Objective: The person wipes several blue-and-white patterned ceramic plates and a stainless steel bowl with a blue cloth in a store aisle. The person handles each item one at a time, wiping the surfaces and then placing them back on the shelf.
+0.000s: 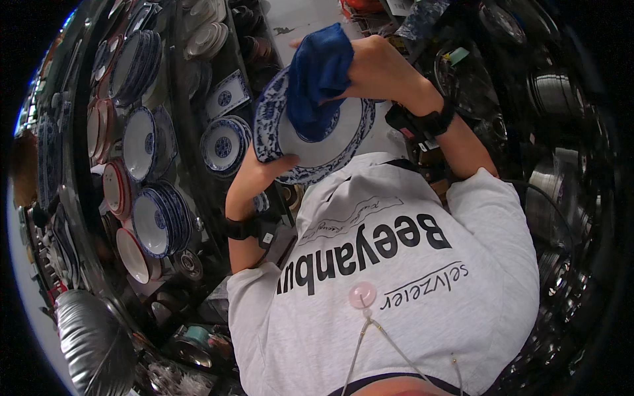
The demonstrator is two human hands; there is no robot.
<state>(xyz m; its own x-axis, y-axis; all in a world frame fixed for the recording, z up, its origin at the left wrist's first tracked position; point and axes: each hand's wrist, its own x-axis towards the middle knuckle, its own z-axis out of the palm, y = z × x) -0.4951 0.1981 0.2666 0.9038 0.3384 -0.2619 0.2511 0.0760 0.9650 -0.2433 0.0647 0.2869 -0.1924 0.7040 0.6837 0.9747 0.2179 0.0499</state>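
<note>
My left hand (270, 168) grips the near left rim of a white plate with a blue patterned border (322, 171), its thumb lying over the upper face. The plate is held up in front of my chest, tilted. A dark blue cloth (317, 79) hangs from my right hand (379, 69) and rests on the plate's face, covering part of the round blue motif at its middle. The fingertips of my right hand are mostly hidden behind the cloth. Each wrist has a black band.
Shelves at the left hold stacked blue-and-white plates (223, 147), oval dishes (139, 143) and red-rimmed dishes (117, 188). A rectangular patterned dish (228, 94) stands behind the round plates. At the right are shiny metal wares (552, 94). A silvery wrapped bundle (89, 341) is at the lower left.
</note>
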